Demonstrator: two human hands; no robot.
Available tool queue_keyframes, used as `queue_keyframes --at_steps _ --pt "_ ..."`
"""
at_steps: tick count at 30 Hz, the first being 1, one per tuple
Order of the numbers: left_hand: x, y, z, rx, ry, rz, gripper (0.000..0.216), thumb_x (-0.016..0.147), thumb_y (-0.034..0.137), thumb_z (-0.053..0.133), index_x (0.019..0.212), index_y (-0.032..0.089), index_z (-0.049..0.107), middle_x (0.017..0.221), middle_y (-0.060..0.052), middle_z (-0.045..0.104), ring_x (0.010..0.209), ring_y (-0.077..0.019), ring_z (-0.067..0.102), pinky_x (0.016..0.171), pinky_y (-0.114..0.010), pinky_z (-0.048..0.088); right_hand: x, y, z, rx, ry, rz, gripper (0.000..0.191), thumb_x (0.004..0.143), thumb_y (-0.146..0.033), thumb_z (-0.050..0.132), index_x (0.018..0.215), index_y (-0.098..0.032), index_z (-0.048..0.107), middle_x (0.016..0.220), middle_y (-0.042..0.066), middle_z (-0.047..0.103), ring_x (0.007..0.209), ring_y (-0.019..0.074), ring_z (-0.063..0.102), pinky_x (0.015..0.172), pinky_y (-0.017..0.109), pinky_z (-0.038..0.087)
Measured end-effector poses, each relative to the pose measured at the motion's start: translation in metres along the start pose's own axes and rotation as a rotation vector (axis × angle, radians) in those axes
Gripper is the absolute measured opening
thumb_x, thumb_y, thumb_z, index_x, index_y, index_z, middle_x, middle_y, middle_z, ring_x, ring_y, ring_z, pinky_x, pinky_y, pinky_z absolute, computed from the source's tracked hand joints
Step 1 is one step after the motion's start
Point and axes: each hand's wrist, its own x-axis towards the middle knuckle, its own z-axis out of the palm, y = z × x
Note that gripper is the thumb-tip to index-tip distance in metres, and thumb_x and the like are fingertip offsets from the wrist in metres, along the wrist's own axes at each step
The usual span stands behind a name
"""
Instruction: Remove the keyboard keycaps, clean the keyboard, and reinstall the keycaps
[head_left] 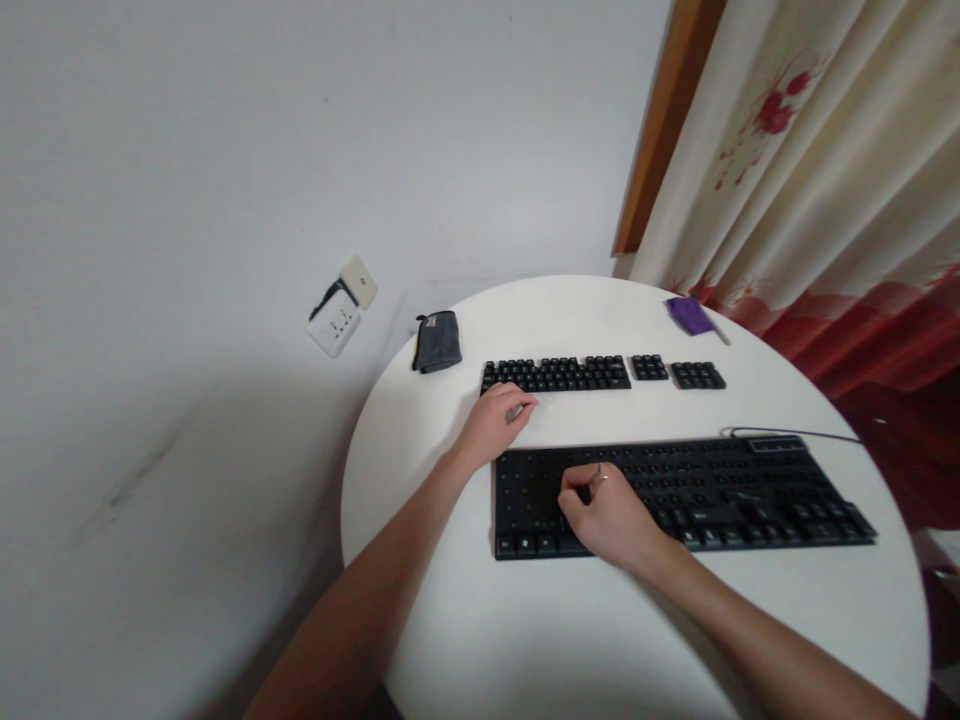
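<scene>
A black keyboard (pixel 720 500) lies on the round white table. Over its left half, many key places look bare, while keycaps sit along the front row and across the right. My right hand (pixel 604 510) is closed above this bare part, thumb and fingers together; a small shiny thing shows at the fingers, and I cannot tell if it is a ring or a thin tool. Behind the keyboard stand rows of loose black keycaps (pixel 570 375) in blocks. My left hand (pixel 499 420) is at their front left, fingertips pinched together; anything between them is too small to make out.
Two smaller keycap blocks, one (pixel 649 367) beside the other (pixel 697 375), stand right of the long rows. A dark grey pouch (pixel 439 341) lies at the back left, a purple cloth (pixel 689 315) at the back right. The keyboard cable (pixel 795 433) runs off rightward. Wall and curtain border the table (pixel 480 640).
</scene>
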Motion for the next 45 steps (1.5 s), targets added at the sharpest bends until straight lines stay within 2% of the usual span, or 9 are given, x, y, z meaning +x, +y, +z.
queue_keyframes --at_steps 3,8,11,17,26,32,38,42,45 --pt "0.000 0.000 0.000 0.002 -0.008 -0.015 0.017 0.093 0.017 0.057 0.099 0.020 0.073 0.090 -0.004 0.068 0.087 -0.0174 0.060 0.082 -0.031 0.048 -0.003 -0.005 -0.001 -0.074 -0.004 -0.009 0.022 0.077 -0.015 0.048 0.056 -0.020 0.053 0.050 -0.001 0.053 0.050 0.0131 0.046 0.054 0.027 0.026" --pt "0.000 0.000 0.000 0.001 -0.019 -0.024 0.017 0.093 0.018 0.057 0.098 0.020 0.073 0.088 -0.004 0.068 0.084 -0.0172 0.059 0.080 -0.031 0.047 -0.014 -0.016 -0.003 -0.303 -0.056 -0.188 0.018 0.079 -0.016 0.051 0.061 -0.019 0.055 0.063 0.003 0.066 0.056 0.0148 0.053 0.058 0.029 0.025" --pt "-0.001 0.000 0.001 -0.013 -0.028 -0.034 0.017 0.093 0.018 0.057 0.098 0.019 0.073 0.088 -0.004 0.067 0.083 -0.0165 0.059 0.078 -0.030 0.047 -0.015 -0.017 -0.004 -0.324 -0.060 -0.196 0.018 0.079 -0.015 0.051 0.062 -0.019 0.055 0.064 0.004 0.066 0.056 0.0148 0.053 0.058 0.030 0.024" --pt "-0.001 0.004 0.001 -0.032 -0.035 -0.046 0.016 0.092 0.017 0.057 0.096 0.018 0.073 0.087 -0.003 0.066 0.081 -0.0154 0.059 0.076 -0.028 0.047 -0.003 -0.002 -0.004 -0.052 -0.103 -0.051 0.022 0.077 -0.016 0.049 0.056 -0.020 0.053 0.051 -0.002 0.049 0.052 0.0128 0.043 0.055 0.027 0.025" --pt "-0.001 0.010 -0.002 -0.067 -0.049 -0.052 0.016 0.093 0.020 0.057 0.096 0.018 0.073 0.087 -0.004 0.067 0.080 -0.0151 0.060 0.074 -0.027 0.047 0.010 0.005 -0.007 0.341 -0.108 0.053 0.024 0.071 -0.015 0.045 0.049 -0.020 0.052 0.044 -0.004 0.044 0.045 0.0112 0.041 0.048 0.025 0.028" --pt "-0.002 0.024 -0.008 -0.174 -0.065 -0.078 0.018 0.095 0.027 0.057 0.098 0.019 0.073 0.091 -0.005 0.071 0.082 -0.0155 0.062 0.071 -0.026 0.047 0.014 0.003 -0.012 0.557 0.125 0.034 0.021 0.076 -0.019 0.049 0.062 -0.018 0.064 0.049 -0.003 0.055 0.048 0.0117 0.047 0.050 0.024 0.035" --pt "-0.003 0.037 -0.012 -0.390 -0.210 -0.095 0.025 0.099 0.031 0.052 0.108 0.019 0.072 0.104 -0.008 0.073 0.098 -0.0186 0.066 0.082 -0.029 0.049 0.016 0.008 -0.008 0.664 0.348 -0.060 0.014 0.084 -0.022 0.053 0.082 -0.019 0.067 0.058 -0.004 0.057 0.052 0.0115 0.047 0.053 0.025 0.037" --pt "-0.004 0.040 -0.012 -0.460 -0.341 -0.079 0.032 0.083 0.033 0.075 0.112 0.019 0.071 0.103 -0.008 0.071 0.088 -0.0175 0.065 0.080 -0.030 0.052 0.018 0.010 -0.007 0.659 0.398 -0.062 0.014 0.086 -0.023 0.053 0.086 -0.019 0.067 0.060 -0.004 0.058 0.053 0.0119 0.049 0.054 0.025 0.038" --pt "-0.006 0.041 -0.010 -0.486 -0.365 -0.073 0.042 0.075 0.031 0.083 0.112 0.018 0.071 0.101 -0.007 0.069 0.083 -0.0164 0.063 0.079 -0.030 0.053 0.018 0.009 -0.006 0.649 0.396 -0.057 0.014 0.087 -0.024 0.055 0.083 -0.018 0.067 0.061 -0.003 0.059 0.053 0.0115 0.049 0.055 0.025 0.038"
